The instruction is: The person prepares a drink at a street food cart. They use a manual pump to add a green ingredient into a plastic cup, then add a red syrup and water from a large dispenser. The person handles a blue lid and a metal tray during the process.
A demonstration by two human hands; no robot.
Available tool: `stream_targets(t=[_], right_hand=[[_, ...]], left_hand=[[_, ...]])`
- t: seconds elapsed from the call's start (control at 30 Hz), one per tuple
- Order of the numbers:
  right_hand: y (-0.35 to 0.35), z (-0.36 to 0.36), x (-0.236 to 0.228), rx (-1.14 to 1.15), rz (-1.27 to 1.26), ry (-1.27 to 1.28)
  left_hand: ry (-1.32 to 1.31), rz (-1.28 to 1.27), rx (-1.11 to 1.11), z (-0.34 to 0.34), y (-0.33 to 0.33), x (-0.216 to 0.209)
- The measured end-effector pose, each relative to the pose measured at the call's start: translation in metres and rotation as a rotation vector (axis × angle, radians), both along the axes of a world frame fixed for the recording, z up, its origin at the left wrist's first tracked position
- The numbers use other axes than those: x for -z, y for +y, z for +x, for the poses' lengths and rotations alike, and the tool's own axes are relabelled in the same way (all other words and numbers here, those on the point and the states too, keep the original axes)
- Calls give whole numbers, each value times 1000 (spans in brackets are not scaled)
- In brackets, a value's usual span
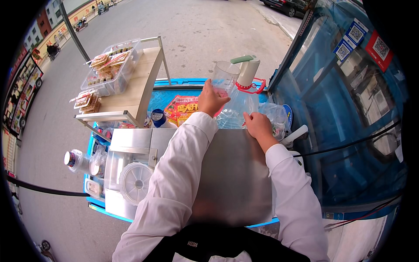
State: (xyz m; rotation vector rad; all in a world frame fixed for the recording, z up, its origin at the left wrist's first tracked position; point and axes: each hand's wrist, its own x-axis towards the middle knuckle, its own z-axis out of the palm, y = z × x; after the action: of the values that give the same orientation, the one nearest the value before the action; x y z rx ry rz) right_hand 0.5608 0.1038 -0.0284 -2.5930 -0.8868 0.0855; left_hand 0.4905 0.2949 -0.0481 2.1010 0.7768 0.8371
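Note:
My left hand [210, 101] is wrapped round a clear plastic measuring cup [224, 75], held up beside a pump dispenser [248, 72]. The pump is cream with a green spout and sits on top of a large clear water jug [233, 114] with a red handle [252, 87]. The cup's mouth is near the spout. My right hand [259, 126] is closed low by the jug's right side, thumb and fingers together. Whatever it may pinch is too small or hidden to name.
A stainless-steel counter [235, 179] lies below my forearms. On its left stands a round translucent lid [136, 183]. A raised shelf [146, 72] carries a clear bin [111, 83] of packed food. Plastic bags [275, 115] bunch at the right, by a blue-tinted panel [349, 131].

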Motion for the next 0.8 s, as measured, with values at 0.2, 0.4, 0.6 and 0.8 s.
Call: stream_targets(t=[0.2,0.4,0.6,0.8], right_hand=[[0,-1,-2,8,4,20],[0,-1,-4,1,-26,14],[1,-2,-4,7,-11,21],[0,0,-1,7,4,7]], left_hand=[[-6,-3,-4,0,0,-1],[0,0,-3,1,0,0],[-4,9,-8,1,2,3],[-4,11,-6,1,1,1]])
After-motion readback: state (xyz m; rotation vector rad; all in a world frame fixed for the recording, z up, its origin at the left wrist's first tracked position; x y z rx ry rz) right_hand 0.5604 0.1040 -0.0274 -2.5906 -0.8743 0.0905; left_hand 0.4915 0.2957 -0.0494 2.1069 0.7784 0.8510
